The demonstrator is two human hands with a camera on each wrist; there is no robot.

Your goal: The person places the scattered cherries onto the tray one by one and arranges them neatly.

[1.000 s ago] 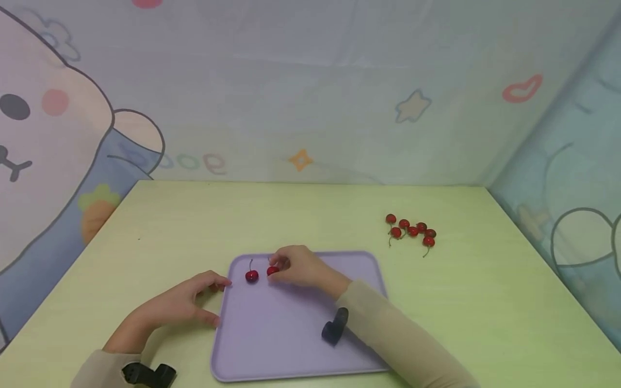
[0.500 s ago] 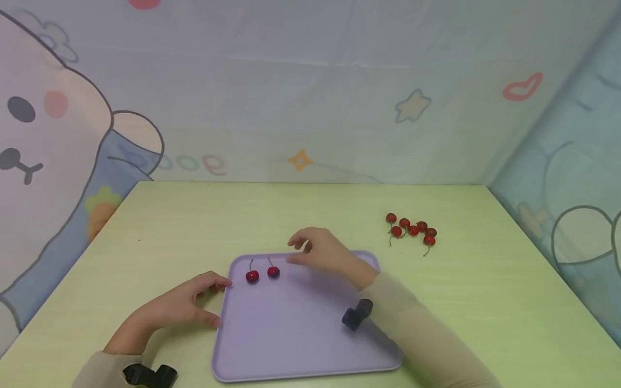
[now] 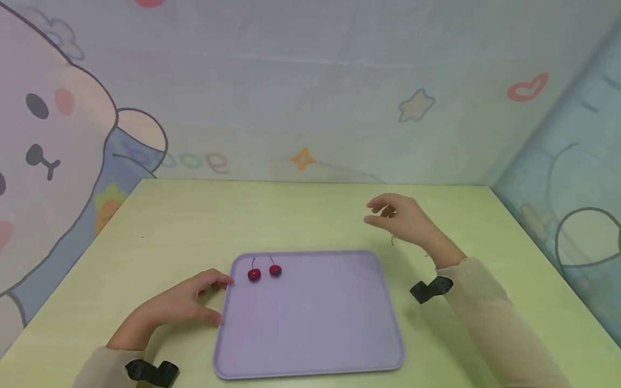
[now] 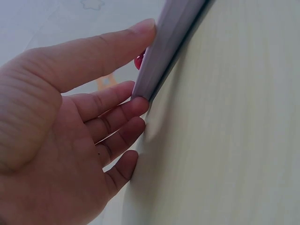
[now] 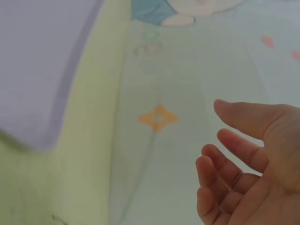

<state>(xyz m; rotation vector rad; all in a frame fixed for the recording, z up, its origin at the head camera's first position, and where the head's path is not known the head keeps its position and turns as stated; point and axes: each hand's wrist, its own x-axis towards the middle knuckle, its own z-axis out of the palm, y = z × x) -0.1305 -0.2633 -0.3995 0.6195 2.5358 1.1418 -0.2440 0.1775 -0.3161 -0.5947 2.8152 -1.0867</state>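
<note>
Two red cherries with stems, one on the left [image 3: 254, 275] and one on the right [image 3: 275, 270], lie near the far left corner of a purple tray [image 3: 310, 323]. My left hand [image 3: 181, 304] touches the tray's left edge; in the left wrist view its thumb and fingertips meet the rim, fingers loosely bent. Beyond the tray's far right corner, my right hand [image 3: 405, 218] hovers over the table with relaxed fingers, thumb apart from them, holding nothing. It covers the group of cherries there; only bits of stem show below it.
The pale yellow-green table [image 3: 233, 215] ends at a cartoon-printed cloth backdrop [image 3: 310, 91]. More printed cloth [image 3: 582, 161] stands along the right side. A dark wrist camera [image 3: 432, 289] sits on the right sleeve, another [image 3: 152, 373] on the left.
My right hand has let go of the second cherry on the tray and moved right and away, over the loose cherries. The left hand has stayed at the tray's edge.
</note>
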